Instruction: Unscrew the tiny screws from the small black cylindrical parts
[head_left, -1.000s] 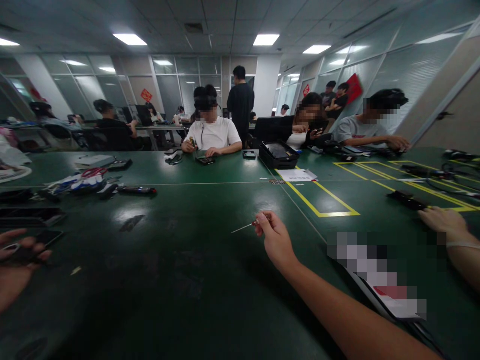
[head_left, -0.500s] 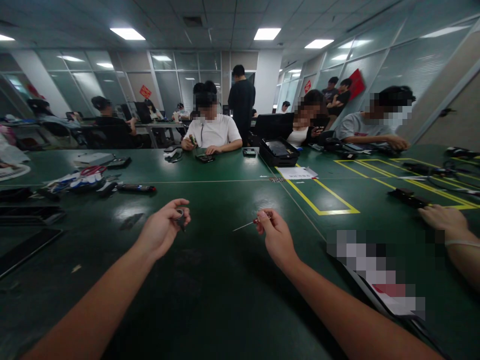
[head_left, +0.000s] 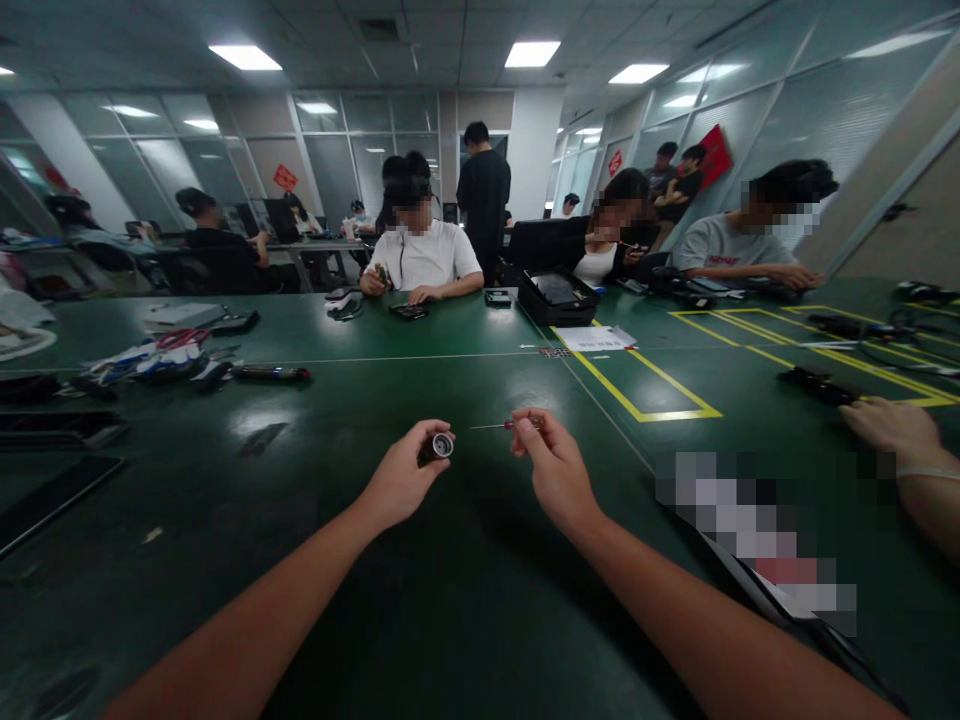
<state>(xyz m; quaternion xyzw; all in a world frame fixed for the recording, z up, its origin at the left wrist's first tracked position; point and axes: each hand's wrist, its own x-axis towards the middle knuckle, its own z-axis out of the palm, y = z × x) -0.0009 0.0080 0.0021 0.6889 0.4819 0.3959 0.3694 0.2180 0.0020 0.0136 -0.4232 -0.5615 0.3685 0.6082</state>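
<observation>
Near the middle of the view, my left hand (head_left: pixel 401 475) is closed round a small dark cylinder (head_left: pixel 441 446) whose round, silver-rimmed end faces me. To its right, my right hand (head_left: pixel 556 465) pinches the red handle of a thin screwdriver (head_left: pixel 491 427), whose metal shaft points left toward the cylinder. The shaft and the cylinder are apart. Both hands are above the green table (head_left: pixel 360 620). My fingers cover most of the cylinder's body and part of the screwdriver's handle.
At the left lie gloves and tools (head_left: pixel 169 360), a dark pen-like tool (head_left: pixel 270 373) and black trays (head_left: pixel 60 430). A black bin (head_left: pixel 556 297) and paper (head_left: pixel 596 338) stand ahead. At the right are another person's hand (head_left: pixel 892 430) and a black device (head_left: pixel 817 383).
My left hand has moved right, closer to the screwdriver, and the cylinder's round end now faces me. The screwdriver has turned from a slant to nearly level.
</observation>
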